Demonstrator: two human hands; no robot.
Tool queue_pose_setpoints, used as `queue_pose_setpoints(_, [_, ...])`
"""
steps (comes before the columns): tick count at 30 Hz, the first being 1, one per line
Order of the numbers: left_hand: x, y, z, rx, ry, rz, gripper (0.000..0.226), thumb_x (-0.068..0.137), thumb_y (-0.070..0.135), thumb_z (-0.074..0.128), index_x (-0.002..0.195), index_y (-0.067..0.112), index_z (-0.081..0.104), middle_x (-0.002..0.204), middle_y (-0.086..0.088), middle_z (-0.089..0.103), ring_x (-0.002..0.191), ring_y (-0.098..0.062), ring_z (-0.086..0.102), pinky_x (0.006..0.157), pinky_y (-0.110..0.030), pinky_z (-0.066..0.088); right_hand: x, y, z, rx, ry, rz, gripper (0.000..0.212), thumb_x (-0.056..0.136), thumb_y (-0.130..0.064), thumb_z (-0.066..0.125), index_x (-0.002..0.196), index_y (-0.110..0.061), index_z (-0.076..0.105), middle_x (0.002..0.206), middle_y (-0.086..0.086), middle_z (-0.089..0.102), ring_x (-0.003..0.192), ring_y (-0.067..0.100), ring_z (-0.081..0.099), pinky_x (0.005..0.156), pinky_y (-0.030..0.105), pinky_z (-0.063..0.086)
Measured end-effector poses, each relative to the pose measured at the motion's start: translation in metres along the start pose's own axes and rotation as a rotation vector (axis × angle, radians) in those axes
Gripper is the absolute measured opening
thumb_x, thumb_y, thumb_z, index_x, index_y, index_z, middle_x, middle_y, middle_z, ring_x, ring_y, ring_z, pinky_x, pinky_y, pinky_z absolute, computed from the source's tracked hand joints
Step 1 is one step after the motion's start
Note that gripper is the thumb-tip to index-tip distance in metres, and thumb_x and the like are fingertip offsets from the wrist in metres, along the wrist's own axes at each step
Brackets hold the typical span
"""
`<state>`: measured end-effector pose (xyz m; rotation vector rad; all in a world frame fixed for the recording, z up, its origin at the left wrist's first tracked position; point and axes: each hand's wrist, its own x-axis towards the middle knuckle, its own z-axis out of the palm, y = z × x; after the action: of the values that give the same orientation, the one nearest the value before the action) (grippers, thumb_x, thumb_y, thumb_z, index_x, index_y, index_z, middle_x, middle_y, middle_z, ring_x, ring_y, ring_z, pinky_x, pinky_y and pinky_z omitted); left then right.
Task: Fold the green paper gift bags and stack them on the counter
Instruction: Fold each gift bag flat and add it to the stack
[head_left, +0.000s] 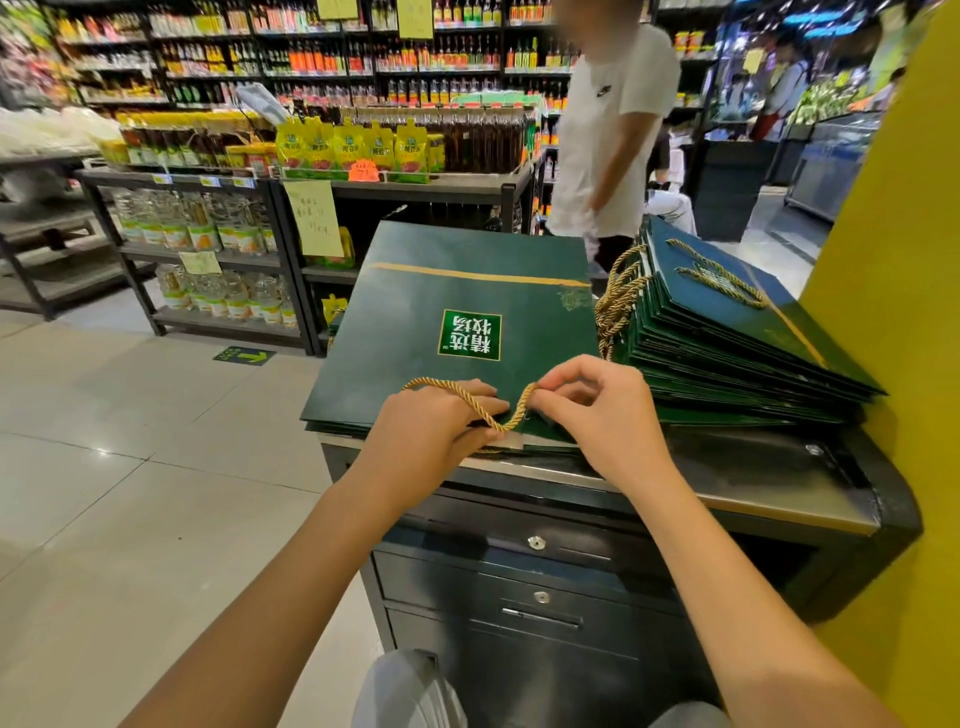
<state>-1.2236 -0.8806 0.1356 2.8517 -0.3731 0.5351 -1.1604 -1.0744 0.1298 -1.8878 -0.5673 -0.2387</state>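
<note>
Two bare hands work at the near edge of a flat green gift bag that lies on top of a low pile of the same bags on the counter. The bag lies face up, with a gold stripe across its far end and a green label with white characters near its middle. Its gold rope handle loops across the near edge. The left hand presses down on the bag's near edge, fingers curled loosely, with the rope running over its fingers; it pinches nothing that I can see. The right hand pinches the right end of the rope between thumb and forefinger, the other fingers spread above it.

Just to the right, touching this pile, a taller stack of folded bags slants toward the yellow wall, its gold handles bunched on the left side and one handle lying on top. The counter is a dark metal cabinet with locked drawers below.

Beyond the counter stands a person in a white shirt. Shelves of bottles fill the background, with yellow pouches on a nearer rack and a pale tiled floor at left.
</note>
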Motion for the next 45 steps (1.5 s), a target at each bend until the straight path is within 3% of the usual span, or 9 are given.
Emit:
queue_pose_setpoints(6, [-0.001,0.000,0.005,0.002,0.032,-0.006,0.032,0.099,0.033,0.064,0.131,0.032,0.068,0.141,0.010,0.061,0.123,-0.018,0.063,0.096,-0.038,0.054,-0.001,0.009,0.002,-0.025,0.004,-0.011,0.012,0.081,-0.022,0.085,0.083,-0.019,0.074,0.071,-0.005,0.073,0.067,0.011,0.069,0.066,0.021,0.055])
queue_pose_setpoints(10, [-0.002,0.000,0.004,-0.007,0.079,-0.007,0.027,0.097,0.029,0.068,0.123,0.034,0.072,0.126,0.011,0.070,0.111,-0.021,0.069,0.086,-0.045,0.059,0.000,0.008,0.004,-0.056,0.010,-0.043,0.008,0.081,-0.025,0.085,0.082,-0.021,0.077,0.072,-0.008,0.072,0.068,0.012,0.066,0.065,0.025,0.056])
queue_pose_setpoints(14, [0.001,0.002,0.001,0.043,0.090,-0.028,0.025,0.102,0.029,0.058,0.121,0.042,0.070,0.105,0.011,0.074,0.092,-0.019,0.068,0.076,-0.034,0.054,0.001,0.008,0.003,-0.060,-0.034,-0.060,0.002,0.085,-0.022,0.081,0.084,-0.020,0.081,0.074,-0.009,0.073,0.071,0.012,0.066,0.068,0.030,0.056])
queue_pose_setpoints(18, [0.004,0.005,-0.002,0.048,0.099,-0.091,0.027,0.103,0.032,0.056,0.124,0.042,0.069,0.098,0.004,0.075,0.089,-0.022,0.066,0.076,-0.034,0.052,0.001,0.009,-0.002,-0.164,-0.108,-0.123,0.012,0.095,-0.025,0.069,0.094,-0.024,0.081,0.084,-0.018,0.071,0.084,0.005,0.064,0.072,0.021,0.050])
queue_pose_setpoints(23, [0.005,0.008,-0.005,0.030,0.113,-0.125,0.027,0.103,0.037,0.055,0.126,0.042,0.069,0.098,0.007,0.074,0.077,-0.010,0.048,0.072,-0.023,0.038,-0.009,0.020,-0.018,-0.089,-0.237,-0.180,0.025,0.092,-0.016,0.071,0.113,-0.028,0.078,0.112,-0.017,0.071,0.111,0.000,0.063,0.099,0.021,0.047])
queue_pose_setpoints(28, [0.005,0.009,-0.003,-0.050,0.144,-0.135,0.021,0.100,0.042,0.059,0.116,0.039,0.073,0.087,0.010,0.072,0.074,-0.010,0.055,0.068,-0.025,0.047,-0.008,0.030,-0.020,-0.158,-0.229,-0.200,0.031,0.094,-0.017,0.069,0.118,-0.036,0.074,0.126,-0.026,0.065,0.132,-0.010,0.047,0.124,0.050,0.018])
queue_pose_setpoints(34, [-0.010,0.013,0.008,-0.137,0.307,-0.094,0.021,0.092,0.033,0.071,0.089,0.031,0.050,0.093,0.003,0.073,0.080,-0.021,0.066,0.070,-0.039,0.055,-0.010,0.029,-0.021,-0.109,-0.215,-0.206,0.026,0.098,-0.017,0.065,0.117,-0.033,0.074,0.121,-0.031,0.065,0.129,-0.010,0.050,0.125,0.048,0.017])
queue_pose_setpoints(39, [-0.021,0.018,0.026,-0.026,0.596,0.084,0.016,0.091,0.024,0.070,0.088,0.008,0.071,0.111,-0.009,0.071,0.110,-0.025,0.063,0.105,-0.045,0.044,-0.012,0.030,-0.021,-0.042,-0.189,-0.176,0.026,0.098,-0.019,0.065,0.117,-0.034,0.075,0.118,-0.031,0.067,0.128,-0.006,0.052,0.120,0.054,0.028])
queue_pose_setpoints(45, [-0.014,0.023,0.040,0.022,0.618,-0.010,0.017,0.093,0.032,0.070,0.093,0.017,0.080,0.129,-0.007,0.066,0.128,-0.030,0.053,0.107,-0.047,0.030,-0.013,0.029,-0.018,-0.021,-0.170,-0.191,0.027,0.098,-0.019,0.065,0.114,-0.038,0.074,0.115,-0.034,0.066,0.122,0.000,0.056,0.110,0.054,0.040])
